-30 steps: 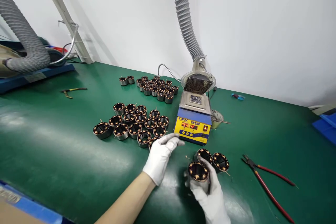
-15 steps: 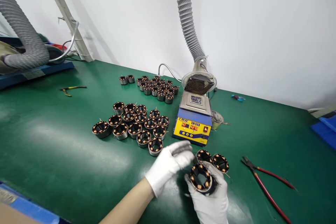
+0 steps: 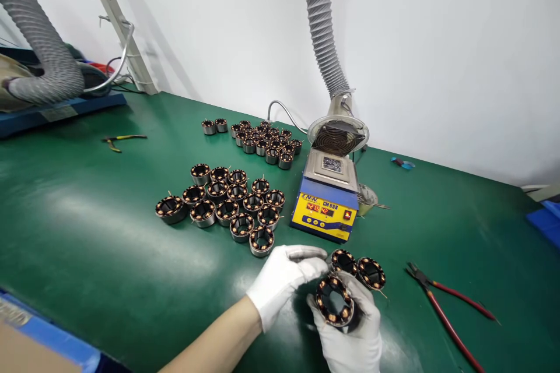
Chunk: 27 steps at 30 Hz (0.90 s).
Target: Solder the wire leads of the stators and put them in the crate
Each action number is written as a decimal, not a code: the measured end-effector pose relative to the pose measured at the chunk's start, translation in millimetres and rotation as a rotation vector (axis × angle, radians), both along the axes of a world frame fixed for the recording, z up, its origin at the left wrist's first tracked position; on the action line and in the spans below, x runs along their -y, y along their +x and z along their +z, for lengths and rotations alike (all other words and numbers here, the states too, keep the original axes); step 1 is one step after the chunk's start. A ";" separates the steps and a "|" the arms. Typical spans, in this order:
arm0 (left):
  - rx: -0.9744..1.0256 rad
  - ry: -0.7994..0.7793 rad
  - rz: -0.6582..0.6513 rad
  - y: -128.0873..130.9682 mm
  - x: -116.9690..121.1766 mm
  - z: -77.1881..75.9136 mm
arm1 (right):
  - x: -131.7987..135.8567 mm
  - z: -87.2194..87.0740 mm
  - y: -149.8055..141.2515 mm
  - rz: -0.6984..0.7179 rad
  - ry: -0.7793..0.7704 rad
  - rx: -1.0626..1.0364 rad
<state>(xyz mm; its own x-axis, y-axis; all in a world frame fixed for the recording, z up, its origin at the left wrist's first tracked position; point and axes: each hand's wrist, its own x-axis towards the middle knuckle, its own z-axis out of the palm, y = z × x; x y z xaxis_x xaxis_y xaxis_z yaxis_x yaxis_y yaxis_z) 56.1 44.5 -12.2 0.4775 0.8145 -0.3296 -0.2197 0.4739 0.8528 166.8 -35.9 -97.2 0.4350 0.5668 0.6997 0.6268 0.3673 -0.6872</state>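
My right hand (image 3: 350, 335), in a white glove, grips a round motor stator (image 3: 335, 301) with copper windings, its open bore tilted toward me. My left hand (image 3: 286, 277), also gloved, is right beside it, fingers curled and pinched near the stator's upper left edge; what they pinch is too small to make out. Two more stators (image 3: 359, 267) lie on the green mat just behind my hands. A yellow and blue solder pot (image 3: 326, 201) with red digits stands behind them.
A cluster of several stators (image 3: 227, 204) sits left of the solder pot, and a further group (image 3: 262, 140) lies behind. Red-handled pliers (image 3: 446, 303) lie at the right, yellow-handled pliers (image 3: 118, 141) at far left. A grey extraction hose (image 3: 321, 29) hangs over the pot.
My left hand left the stator cluster and came right to the stator in my right hand. The right hand tilted that stator so its bore faces me.
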 end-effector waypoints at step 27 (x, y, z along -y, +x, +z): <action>-0.439 0.398 0.142 -59.7 38.4 2.2 | 6.9 37.7 15.0 -0.004 -0.422 -0.414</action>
<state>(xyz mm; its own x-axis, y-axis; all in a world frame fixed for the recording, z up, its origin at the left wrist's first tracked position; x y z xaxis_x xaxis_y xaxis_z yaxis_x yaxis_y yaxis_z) -3.6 6.1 -10.0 0.2441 0.9613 -0.1281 0.1548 0.0918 0.9837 181.8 -42.8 -59.5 0.6267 0.7569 0.1853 0.2759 0.0069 -0.9612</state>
